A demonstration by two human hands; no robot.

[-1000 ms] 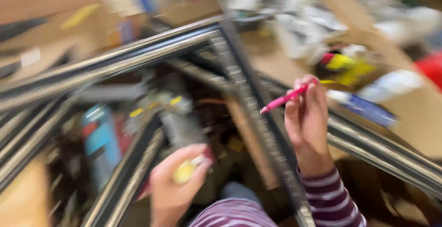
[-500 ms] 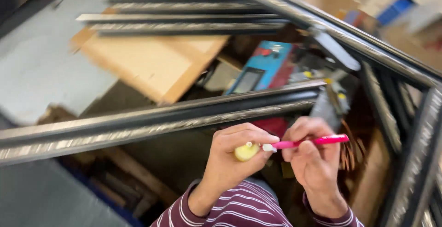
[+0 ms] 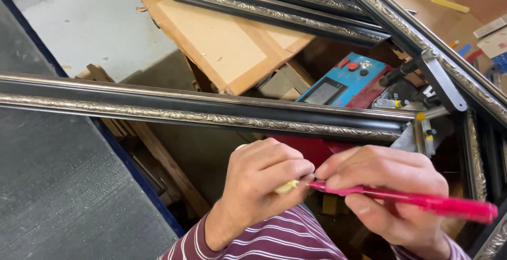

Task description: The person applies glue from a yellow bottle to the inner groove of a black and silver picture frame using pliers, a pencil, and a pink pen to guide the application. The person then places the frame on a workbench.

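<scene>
**Pink marker meets a pale stick under the ornate frame rail**

The person's left hand (image 3: 264,178) is curled into a tight fist around a small pale yellow stick (image 3: 285,187), waxy-looking and rounded, with only its tip poking out between thumb and fingers. The right hand (image 3: 391,191) pinches a slim, glossy pink marker (image 3: 422,202) between thumb and forefinger; the marker lies nearly level, its tip touching the end of the yellow stick, its far end pointing right. Both wrists wear a knit sleeve (image 3: 280,241) striped maroon and white.

Just above the hands runs a long frame moulding (image 3: 200,109), black and smooth in the middle with a silvery embossed leaf band along its edges. A second moulding (image 3: 422,41) of the same pattern slants down on the right, and more lengths (image 3: 274,9) lie stacked at the top. A flat brown cardboard sheet (image 3: 222,43), creased at one corner, rests beneath those. Behind the near rail sits a blue boxy machine (image 3: 346,83) with a dark screen and round red and black buttons. Lower left is a grey, coarse-textured surface (image 3: 58,186) with a dark blue edge.
</scene>
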